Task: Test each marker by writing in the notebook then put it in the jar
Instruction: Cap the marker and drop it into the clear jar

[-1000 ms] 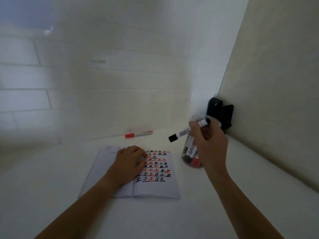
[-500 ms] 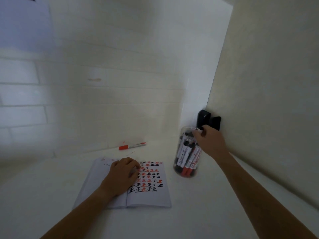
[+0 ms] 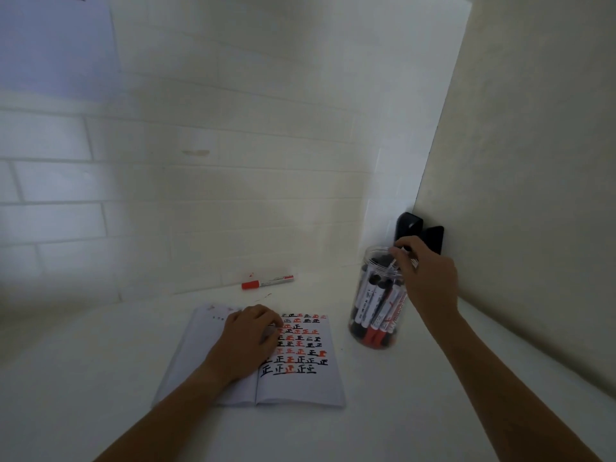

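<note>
The right hand (image 3: 428, 281) pinches a slim marker (image 3: 394, 263) between its fingers over a clear round plastic jar (image 3: 378, 305) packed with markers. The left hand (image 3: 248, 341) lies flat, fingers loosely curled and empty, on an open paper notebook (image 3: 300, 378) on the smooth white bench (image 3: 100, 378).

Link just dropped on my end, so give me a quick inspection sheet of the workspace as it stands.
Surface: white table, faint red marks near the back.
Job's things: open notebook with black and red characters; clear jar of markers; red marker lying by the wall.
Clutter: black object in the corner.
Grippers: left hand flat on the notebook; right hand at the jar mouth, pinching a marker.
Cables: nothing seen.
Surroundings: white brick wall, beige side panel.
</note>
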The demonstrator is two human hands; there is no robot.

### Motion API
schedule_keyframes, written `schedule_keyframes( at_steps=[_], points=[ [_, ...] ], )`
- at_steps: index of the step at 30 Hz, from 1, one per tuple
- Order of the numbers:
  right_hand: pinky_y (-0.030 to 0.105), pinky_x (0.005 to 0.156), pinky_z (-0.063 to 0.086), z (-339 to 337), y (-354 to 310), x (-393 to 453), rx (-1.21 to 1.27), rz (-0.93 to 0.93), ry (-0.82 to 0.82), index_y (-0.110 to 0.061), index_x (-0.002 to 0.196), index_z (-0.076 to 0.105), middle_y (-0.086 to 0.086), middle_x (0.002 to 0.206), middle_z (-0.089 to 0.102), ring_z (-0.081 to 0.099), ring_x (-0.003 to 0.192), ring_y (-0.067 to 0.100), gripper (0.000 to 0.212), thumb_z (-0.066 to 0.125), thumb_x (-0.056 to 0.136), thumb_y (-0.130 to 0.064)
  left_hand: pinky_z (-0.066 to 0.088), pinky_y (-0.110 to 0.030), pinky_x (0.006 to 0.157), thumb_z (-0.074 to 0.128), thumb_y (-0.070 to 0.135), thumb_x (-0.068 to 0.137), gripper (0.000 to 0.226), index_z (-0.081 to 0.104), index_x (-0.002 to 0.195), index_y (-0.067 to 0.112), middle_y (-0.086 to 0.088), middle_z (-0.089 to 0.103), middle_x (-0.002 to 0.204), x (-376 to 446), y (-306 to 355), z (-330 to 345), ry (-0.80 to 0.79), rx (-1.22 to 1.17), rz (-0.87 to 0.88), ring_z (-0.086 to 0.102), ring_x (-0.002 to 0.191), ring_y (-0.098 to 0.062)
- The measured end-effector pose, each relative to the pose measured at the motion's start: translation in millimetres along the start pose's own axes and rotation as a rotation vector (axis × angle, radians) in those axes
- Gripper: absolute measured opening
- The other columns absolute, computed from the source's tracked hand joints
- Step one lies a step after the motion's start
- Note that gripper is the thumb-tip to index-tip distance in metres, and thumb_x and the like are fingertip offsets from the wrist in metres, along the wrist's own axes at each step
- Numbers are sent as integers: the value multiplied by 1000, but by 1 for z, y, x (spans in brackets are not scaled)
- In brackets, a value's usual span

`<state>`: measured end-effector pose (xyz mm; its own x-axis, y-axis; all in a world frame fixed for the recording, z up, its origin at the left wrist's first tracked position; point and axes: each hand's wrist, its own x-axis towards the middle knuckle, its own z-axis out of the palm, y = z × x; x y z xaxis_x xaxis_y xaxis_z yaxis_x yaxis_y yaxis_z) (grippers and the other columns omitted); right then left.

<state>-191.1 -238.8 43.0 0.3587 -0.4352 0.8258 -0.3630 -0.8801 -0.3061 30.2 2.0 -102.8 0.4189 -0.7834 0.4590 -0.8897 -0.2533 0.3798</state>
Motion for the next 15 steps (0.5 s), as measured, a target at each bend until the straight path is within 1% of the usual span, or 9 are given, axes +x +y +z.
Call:
schedule_keyframes(
  at_steps=[1,3,5,7,9,10,12,13,15],
  points=[
    [11,52,34,2,4,0,-27,-19,-14,-16,104,74,-1,76,74,55,54,7,18,61,101,-30,27,-30,102,35,48,93,32,59,112,39,23,53,114,0,0,0,2,-4,0,45,110,3],
    [14,54,38,5,6,-3,-96,-14,-118,-18,97,77,-1,84,75,59,61,10,41,45,105,-43,27,-30,102,34,49,92,33,59,111,39,24,53,114,0,0,0,7,-10,-3,45,110,4],
    [19,62,46,9,7,-9,-98,-11,-211,-17,105,77,-1,105,75,66,77,12,56,32,104,-51,27,-30,102,34,50,92,32,59,111,40,24,52,114,0,-1,0,9,-18,-3,45,110,4],
    [23,69,51,9,5,-17,-74,-9,-168,-14,127,68,2,124,68,68,89,17,49,35,107,-44,27,-31,102,35,50,92,31,59,111,40,24,52,114,0,-1,1,10,-17,2,45,110,4],
    [29,61,54,7,-1,-26,-88,-8,-16,-11,132,60,8,127,61,67,80,22,36,43,107,-30,28,-31,102,38,48,93,28,59,111,40,24,53,114,0,-2,1,14,-16,3,45,110,3],
    [30,55,54,7,-7,-32,-93,-16,70,-8,129,58,10,125,59,64,73,22,31,46,105,-24,28,-31,102,41,46,94,26,59,111,40,23,53,114,0,-2,1,17,-15,2,45,110,3],
    [27,54,52,8,-21,-48,-40,-55,167,-6,119,58,13,124,56,58,71,17,21,50,100,-12,30,-31,100,44,46,93,25,60,110,40,23,53,113,1,-4,2,13,-19,-8,46,109,2],
    [23,57,51,11,-28,-58,9,-92,165,-7,114,58,13,123,56,57,73,15,18,50,98,-9,32,-31,99,45,47,92,24,60,109,39,22,54,113,3,-4,1,6,-21,-16,46,109,1],
    [15,62,46,24,-39,-78,112,-152,71,-11,106,58,6,116,57,56,77,11,15,48,96,-11,36,-33,96,51,46,93,20,62,107,37,18,55,112,10,-4,-1,-28,-5,-40,47,108,-2]
  ],
)
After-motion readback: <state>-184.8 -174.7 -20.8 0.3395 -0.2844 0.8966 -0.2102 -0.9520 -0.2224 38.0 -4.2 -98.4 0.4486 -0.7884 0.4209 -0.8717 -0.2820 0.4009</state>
